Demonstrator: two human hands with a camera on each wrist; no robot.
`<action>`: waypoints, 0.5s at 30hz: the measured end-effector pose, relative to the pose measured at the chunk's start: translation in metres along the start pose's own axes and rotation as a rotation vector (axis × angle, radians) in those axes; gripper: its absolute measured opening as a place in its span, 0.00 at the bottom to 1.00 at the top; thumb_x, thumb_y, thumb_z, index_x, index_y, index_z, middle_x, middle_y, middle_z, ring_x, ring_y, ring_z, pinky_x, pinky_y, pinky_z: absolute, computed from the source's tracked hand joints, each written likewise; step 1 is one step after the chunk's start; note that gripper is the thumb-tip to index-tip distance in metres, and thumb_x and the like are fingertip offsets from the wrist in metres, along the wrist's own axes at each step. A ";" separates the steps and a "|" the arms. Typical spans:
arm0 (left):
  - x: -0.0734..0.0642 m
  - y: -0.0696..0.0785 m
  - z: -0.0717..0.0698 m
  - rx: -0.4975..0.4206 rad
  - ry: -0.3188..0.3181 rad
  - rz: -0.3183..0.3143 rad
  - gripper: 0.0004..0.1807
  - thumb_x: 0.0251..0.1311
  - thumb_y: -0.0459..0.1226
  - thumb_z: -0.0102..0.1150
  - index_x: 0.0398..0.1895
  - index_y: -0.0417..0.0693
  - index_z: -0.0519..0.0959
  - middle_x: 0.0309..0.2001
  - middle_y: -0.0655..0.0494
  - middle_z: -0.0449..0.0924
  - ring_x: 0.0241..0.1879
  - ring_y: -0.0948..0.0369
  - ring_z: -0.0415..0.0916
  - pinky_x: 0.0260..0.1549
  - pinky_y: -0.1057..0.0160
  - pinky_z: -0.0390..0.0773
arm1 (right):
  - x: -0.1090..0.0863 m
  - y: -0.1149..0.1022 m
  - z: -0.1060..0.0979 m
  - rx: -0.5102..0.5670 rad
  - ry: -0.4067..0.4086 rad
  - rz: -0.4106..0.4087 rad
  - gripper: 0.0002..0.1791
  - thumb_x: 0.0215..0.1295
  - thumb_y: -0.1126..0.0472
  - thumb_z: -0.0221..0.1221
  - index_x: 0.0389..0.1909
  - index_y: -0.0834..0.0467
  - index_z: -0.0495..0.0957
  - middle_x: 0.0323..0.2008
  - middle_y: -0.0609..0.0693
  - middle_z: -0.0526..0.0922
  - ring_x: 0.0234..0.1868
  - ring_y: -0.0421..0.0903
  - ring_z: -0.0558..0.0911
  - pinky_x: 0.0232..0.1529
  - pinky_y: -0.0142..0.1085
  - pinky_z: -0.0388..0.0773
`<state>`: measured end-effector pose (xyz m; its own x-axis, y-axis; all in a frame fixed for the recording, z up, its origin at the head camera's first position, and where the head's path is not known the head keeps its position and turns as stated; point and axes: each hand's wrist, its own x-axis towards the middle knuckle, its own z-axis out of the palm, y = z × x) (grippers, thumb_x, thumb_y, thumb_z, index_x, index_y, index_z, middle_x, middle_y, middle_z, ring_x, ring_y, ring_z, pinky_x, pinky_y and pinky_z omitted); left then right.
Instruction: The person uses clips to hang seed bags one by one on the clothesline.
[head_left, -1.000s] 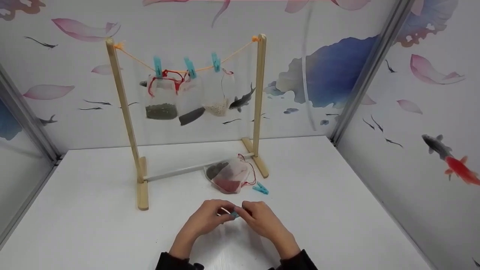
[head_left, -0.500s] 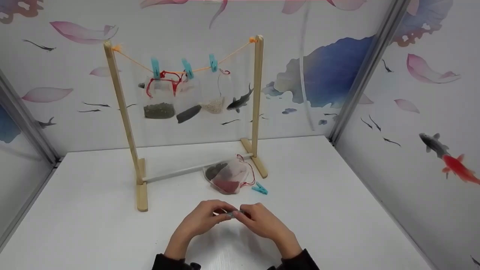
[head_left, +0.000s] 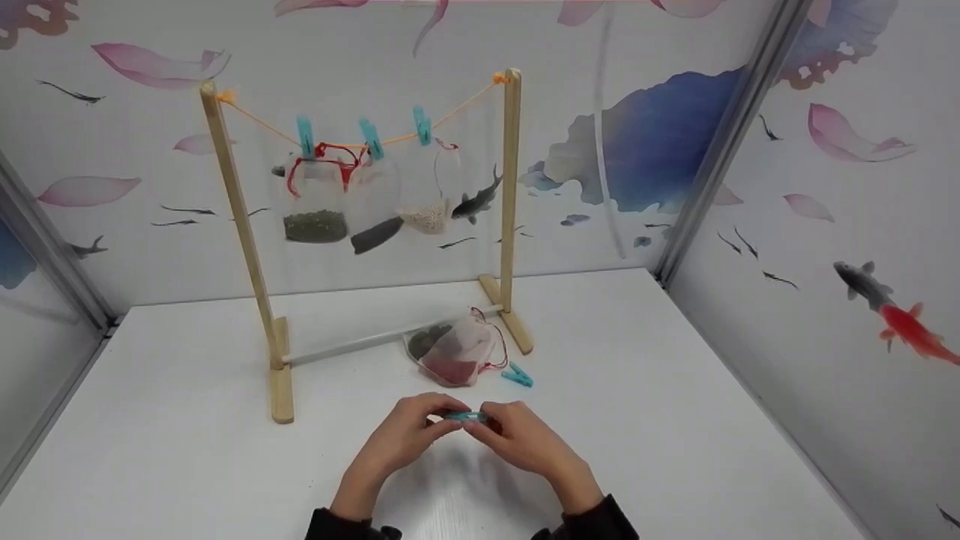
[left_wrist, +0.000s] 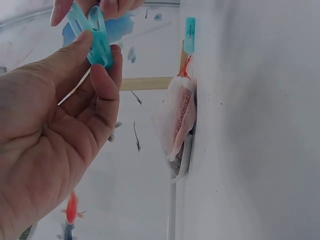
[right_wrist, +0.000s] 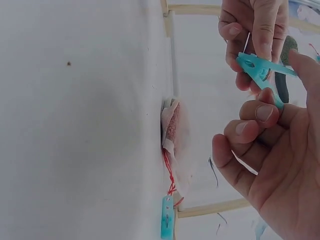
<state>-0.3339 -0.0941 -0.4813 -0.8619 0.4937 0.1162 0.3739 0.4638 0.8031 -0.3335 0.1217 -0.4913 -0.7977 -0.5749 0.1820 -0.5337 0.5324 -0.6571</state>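
Observation:
Both hands meet over a blue clothespin (head_left: 466, 415) in front of me. My left hand (head_left: 409, 431) pinches its gripping end between thumb and fingers, as the right wrist view shows. My right hand (head_left: 525, 439) has thumb and forefinger on the two spread handles of the clothespin (right_wrist: 260, 70). Just beyond the hands, sheer drawstring bags (head_left: 459, 352) lie on the table, one with reddish contents in front of dark contents. A second blue clothespin (head_left: 517, 374) lies to the right of them, near the red cord.
A wooden rack (head_left: 511, 187) stands at the back with an orange line (head_left: 472, 101) strung across. Several bags hang there from blue clothespins, among them one with green contents (head_left: 315, 226). A white rod (head_left: 352, 346) joins the rack's feet.
The clothespin between the hands has turned and shows more plainly than before. Both hands stay close together, with small finger shifts. The bags and the loose clothespin have not moved.

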 end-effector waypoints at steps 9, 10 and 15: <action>0.001 0.004 0.003 -0.062 0.091 0.034 0.14 0.61 0.46 0.55 0.49 0.57 0.78 0.47 0.61 0.81 0.44 0.65 0.78 0.41 0.69 0.79 | 0.002 0.001 -0.003 0.076 0.046 -0.025 0.18 0.72 0.49 0.45 0.27 0.57 0.70 0.19 0.43 0.60 0.20 0.33 0.59 0.24 0.24 0.58; 0.001 0.005 0.003 -0.062 0.098 0.032 0.14 0.61 0.47 0.55 0.49 0.58 0.77 0.47 0.61 0.81 0.44 0.65 0.78 0.41 0.69 0.79 | 0.002 0.002 -0.003 0.075 0.063 -0.039 0.17 0.72 0.50 0.46 0.27 0.57 0.70 0.19 0.43 0.60 0.20 0.32 0.59 0.24 0.24 0.58; 0.000 0.009 0.004 -0.026 0.135 0.037 0.15 0.61 0.47 0.55 0.50 0.60 0.77 0.47 0.63 0.81 0.45 0.65 0.78 0.39 0.69 0.78 | 0.002 0.004 -0.003 0.057 0.136 -0.109 0.16 0.71 0.50 0.47 0.25 0.54 0.69 0.18 0.42 0.61 0.20 0.31 0.60 0.23 0.23 0.60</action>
<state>-0.3290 -0.0870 -0.4764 -0.8867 0.4055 0.2221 0.3985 0.4268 0.8118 -0.3383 0.1249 -0.4912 -0.7689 -0.5357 0.3491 -0.6051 0.4331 -0.6681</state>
